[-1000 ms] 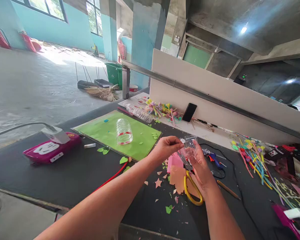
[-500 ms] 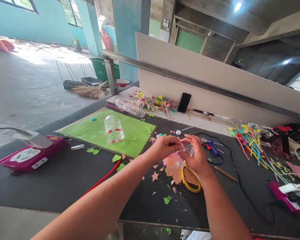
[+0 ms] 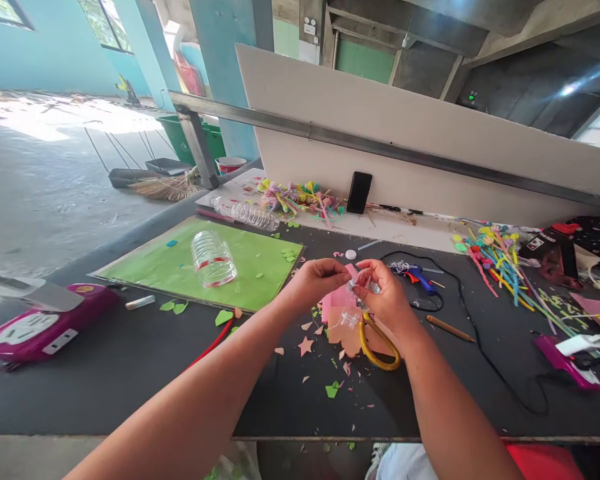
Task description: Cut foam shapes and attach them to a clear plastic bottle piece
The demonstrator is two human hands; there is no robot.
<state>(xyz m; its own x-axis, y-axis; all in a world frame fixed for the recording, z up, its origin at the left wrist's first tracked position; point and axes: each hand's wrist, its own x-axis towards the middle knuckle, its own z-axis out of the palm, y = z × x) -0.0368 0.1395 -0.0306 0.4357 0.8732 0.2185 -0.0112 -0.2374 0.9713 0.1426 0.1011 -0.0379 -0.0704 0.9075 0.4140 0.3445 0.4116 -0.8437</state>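
- Two hands are meeting over the middle of the tabletop in the head view. The left hand and the right hand are both pinching one small clear plastic piece between their fingertips, holding it just above the pink paper cut-outs.
- That piece is looking thin, light and springy, probably slippery and easy to dent. Taking it by its edges with a gentle fingertip grip is seeming safer than squeezing its middle.
- One pair of yellow-handled scissors is lying below the right hand, touching the pink paper.
- Two clear bottles are lying on their sides. One cut bottle is resting on the single green sheet, and one whole bottle is lying just beyond the sheet's far edge.
- One phone is leaning against the white partition.
- One blue glue gun and one pencil are lying near the right hand.
- Two heaps of coloured sticks are lying well apart, one beside the phone and one far right. The sticks are too tangled to count.
- One magenta power strip is sitting at the left edge.
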